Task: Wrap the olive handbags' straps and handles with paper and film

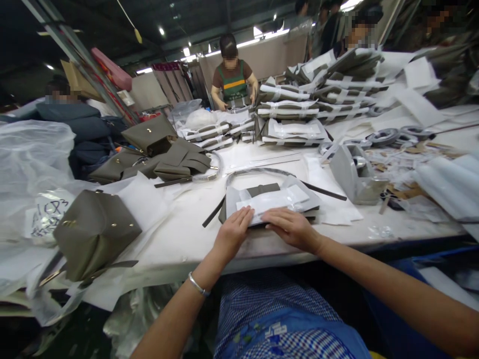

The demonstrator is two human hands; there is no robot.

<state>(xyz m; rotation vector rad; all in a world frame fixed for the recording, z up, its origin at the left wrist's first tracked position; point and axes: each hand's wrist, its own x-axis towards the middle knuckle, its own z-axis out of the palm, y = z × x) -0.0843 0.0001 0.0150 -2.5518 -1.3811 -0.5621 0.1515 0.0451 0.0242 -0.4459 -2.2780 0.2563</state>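
While white sheeting (288, 197) partly covers it, a flat olive-grey bundle (264, 189) lies near centre

With fingers outstretched, the bare left hand (232, 229) and bare right hand (294, 228) lie flattened along its near edge. A slim dark strap (325, 191) curves beyond; a smooth, angular olive-grey bag (93, 234) rests left on the white tabletop (179, 229).

A workshop where bags are handled is indicated: a long white desk (175, 234) is loaded with olive bags (95, 229), wrapped bundles (290, 112) are stacked, scraps (406, 162) are strewn near a tape dispenser (350, 172), and an apron (235, 90) is worn opposite.
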